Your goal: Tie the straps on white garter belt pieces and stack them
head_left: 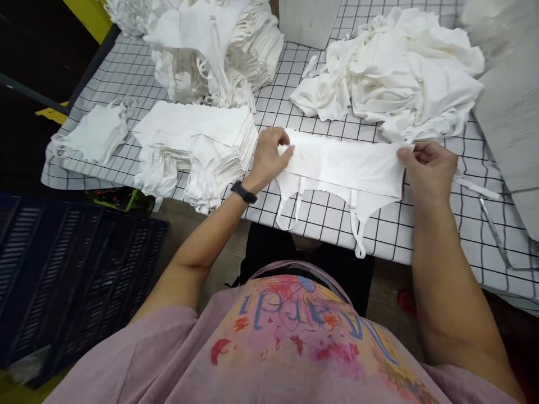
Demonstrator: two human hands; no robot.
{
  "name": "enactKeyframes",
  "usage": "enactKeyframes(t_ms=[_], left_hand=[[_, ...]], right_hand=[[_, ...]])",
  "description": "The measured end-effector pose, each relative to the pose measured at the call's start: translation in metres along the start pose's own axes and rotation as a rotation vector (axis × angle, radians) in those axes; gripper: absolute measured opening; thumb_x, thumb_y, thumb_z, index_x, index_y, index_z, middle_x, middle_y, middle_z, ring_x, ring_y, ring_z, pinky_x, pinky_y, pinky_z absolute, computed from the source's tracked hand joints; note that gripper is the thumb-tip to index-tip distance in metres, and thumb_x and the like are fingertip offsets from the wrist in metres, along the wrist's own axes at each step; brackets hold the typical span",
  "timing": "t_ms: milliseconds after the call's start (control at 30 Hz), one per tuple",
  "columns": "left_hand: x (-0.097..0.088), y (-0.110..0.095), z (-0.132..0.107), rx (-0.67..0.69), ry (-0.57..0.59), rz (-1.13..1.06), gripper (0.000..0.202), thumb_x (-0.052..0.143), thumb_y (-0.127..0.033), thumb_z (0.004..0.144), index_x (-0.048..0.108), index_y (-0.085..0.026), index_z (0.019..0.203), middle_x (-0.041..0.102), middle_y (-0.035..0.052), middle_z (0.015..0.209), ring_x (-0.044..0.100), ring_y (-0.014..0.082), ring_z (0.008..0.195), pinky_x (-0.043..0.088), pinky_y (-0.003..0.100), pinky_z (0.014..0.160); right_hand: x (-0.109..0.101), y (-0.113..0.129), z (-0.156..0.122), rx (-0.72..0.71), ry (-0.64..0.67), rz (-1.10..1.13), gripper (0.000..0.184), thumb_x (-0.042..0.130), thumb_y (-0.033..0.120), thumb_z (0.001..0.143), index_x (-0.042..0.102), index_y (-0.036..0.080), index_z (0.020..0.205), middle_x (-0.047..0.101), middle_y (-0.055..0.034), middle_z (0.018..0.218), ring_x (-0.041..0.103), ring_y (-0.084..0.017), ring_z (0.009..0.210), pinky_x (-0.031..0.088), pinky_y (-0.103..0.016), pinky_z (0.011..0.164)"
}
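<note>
A white strappy garment [343,165] lies stretched flat across the checked table [337,219], its thin straps hanging toward the front edge. My left hand [269,154] pinches the garment's left end, fingers closed on the cloth. My right hand [427,163] pinches the right end in the same way. A black watch sits on my left wrist.
A neat stack of folded white garments [197,146] lies just left of my left hand. A small white piece [99,132] is at the far left. Loose white heaps sit at the back middle [210,45] and back right [400,73]. A dark crate [71,269] stands on the floor, left.
</note>
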State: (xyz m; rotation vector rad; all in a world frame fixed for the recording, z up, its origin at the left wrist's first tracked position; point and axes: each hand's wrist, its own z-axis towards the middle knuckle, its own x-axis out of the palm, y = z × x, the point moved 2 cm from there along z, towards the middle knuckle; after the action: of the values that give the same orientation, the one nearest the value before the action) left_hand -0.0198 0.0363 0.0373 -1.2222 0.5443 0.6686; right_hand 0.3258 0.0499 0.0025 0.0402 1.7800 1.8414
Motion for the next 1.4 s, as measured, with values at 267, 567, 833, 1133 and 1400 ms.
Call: enactKeyframes(t_ms=[267, 567, 833, 1133, 1400], left_hand=[[-0.032, -0.03, -0.116, 0.057, 0.618, 0.024, 0.035, 0.083, -0.051, 0.082, 0.069, -0.02, 0.077, 0.058, 0.0044, 0.104, 0.048, 0.0246, 0.109, 0.038, 0.041, 0.097], [-0.03, -0.031, -0.145, 0.029, 0.609, 0.029, 0.011, 0.078, -0.029, 0.09, 0.074, -0.021, 0.086, 0.057, 0.0042, 0.102, 0.047, 0.0231, 0.107, 0.035, 0.04, 0.091], [-0.037, -0.028, -0.156, -0.075, 0.472, -0.017, 0.01, 0.074, -0.025, 0.092, 0.076, -0.024, 0.081, 0.058, 0.0038, 0.101, 0.049, 0.0223, 0.107, 0.039, 0.04, 0.092], [-0.038, -0.027, -0.165, -0.155, 0.401, 0.027, 0.007, 0.079, -0.021, 0.087, 0.077, -0.025, 0.081, 0.06, 0.0038, 0.104, 0.05, 0.0237, 0.111, 0.04, 0.044, 0.098], [-0.035, -0.027, -0.165, -0.17, 0.419, 0.109, 0.016, 0.073, -0.031, 0.093, 0.076, -0.024, 0.079, 0.064, 0.005, 0.103, 0.052, 0.0251, 0.109, 0.041, 0.043, 0.09]], right_hand=[[0.003, -0.005, -0.001, -0.057, -0.04, -0.032, 0.012, 0.075, 0.011, 0.072, 0.074, 0.016, 0.083, 0.066, 0.0028, 0.07, 0.059, -0.008, 0.06, 0.051, -0.021, 0.062], [0.003, -0.007, 0.0, -0.103, -0.056, -0.014, 0.013, 0.076, 0.012, 0.069, 0.075, 0.017, 0.08, 0.065, 0.0019, 0.068, 0.057, -0.01, 0.056, 0.051, -0.024, 0.06], [0.002, -0.003, -0.004, -0.109, -0.035, -0.046, 0.014, 0.076, 0.013, 0.068, 0.077, 0.018, 0.081, 0.066, 0.002, 0.068, 0.056, -0.009, 0.056, 0.047, -0.024, 0.058], [0.0, -0.001, -0.003, -0.125, -0.004, -0.043, 0.017, 0.077, 0.012, 0.07, 0.079, 0.017, 0.086, 0.066, 0.0019, 0.069, 0.055, -0.008, 0.056, 0.046, -0.022, 0.057], [0.0, 0.0, -0.004, -0.108, -0.003, -0.058, 0.017, 0.076, 0.009, 0.07, 0.078, 0.018, 0.084, 0.066, 0.0022, 0.069, 0.054, -0.008, 0.056, 0.044, -0.021, 0.056]])
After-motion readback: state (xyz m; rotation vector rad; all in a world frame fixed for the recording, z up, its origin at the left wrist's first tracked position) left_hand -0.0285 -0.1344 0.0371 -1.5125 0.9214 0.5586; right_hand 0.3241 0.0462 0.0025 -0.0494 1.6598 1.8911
